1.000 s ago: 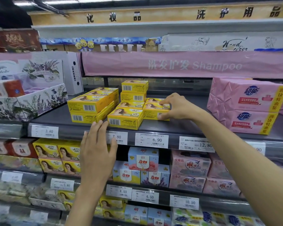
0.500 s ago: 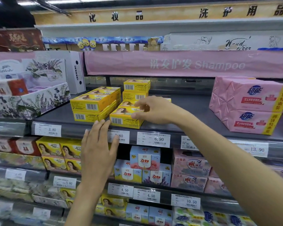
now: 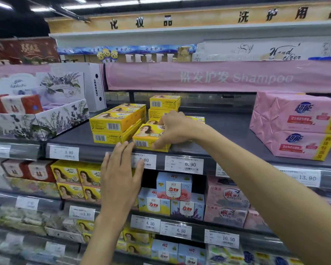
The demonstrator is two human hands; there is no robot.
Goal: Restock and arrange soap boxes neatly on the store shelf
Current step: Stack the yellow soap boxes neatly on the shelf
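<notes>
While the right hand (image 3: 177,129) grips the front yellow soap box (image 3: 148,137) from above, thumb on its front corner, that box sits at the shelf (image 3: 227,131) lip, barcode end outward and long axis apparently running backward. The left hand (image 3: 120,175) hovers just below-left, fingers (image 3: 126,153) straight and empty.

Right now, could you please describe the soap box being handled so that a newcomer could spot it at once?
Find the pink Shampoo banner; on the dark shelf just below it stand yellow soap boxes. The one meant is the front box, nearest the shelf edge, above the 7.80 price tag. Unlike its neighbours, the right hand grips it.
</notes>
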